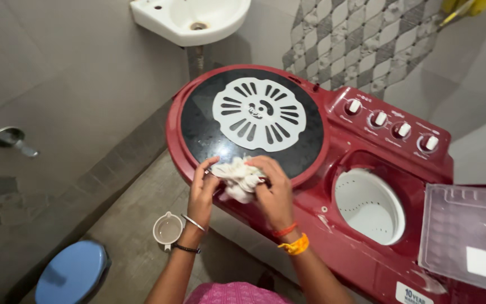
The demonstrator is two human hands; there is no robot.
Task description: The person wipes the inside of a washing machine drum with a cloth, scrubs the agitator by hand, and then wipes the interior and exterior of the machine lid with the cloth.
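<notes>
Item: crumpled off-white cloth (238,177). It sits bunched between your two hands at the near rim of the round dark glass lid (220,121) of the red twin-tub washing machine (333,225), touching or just above the lid's edge; which one cannot be told.

Item: your left hand (202,194). Fingers are curled round the cloth's left side, thumb up top. Two bangles sit at the wrist.

Item: your right hand (274,194). Fingers are clenched over the cloth's right side, gathering it. Orange bands sit at the wrist.

Item: the lid. It lies flat and closed, with a white flower-shaped cut-out pattern (256,114) at its middle. A faint sheen shows on the glass near your hands. Whether any part has been wiped cannot be told, so judge the wiping as barely begun at most, with the whole lid left.

Item: white perforated spin tub (368,205), to the right of the lid, uncovered. Its clear plastic cover (468,236) stands raised at the far right.

Item: four white control knobs (392,125), in a row on the rear panel.

Item: white wall basin (189,19), above the machine.

Item: small white mug (167,229) on the grey floor, just left of your left wrist.

Item: blue round lid (71,273), lower left.
</notes>
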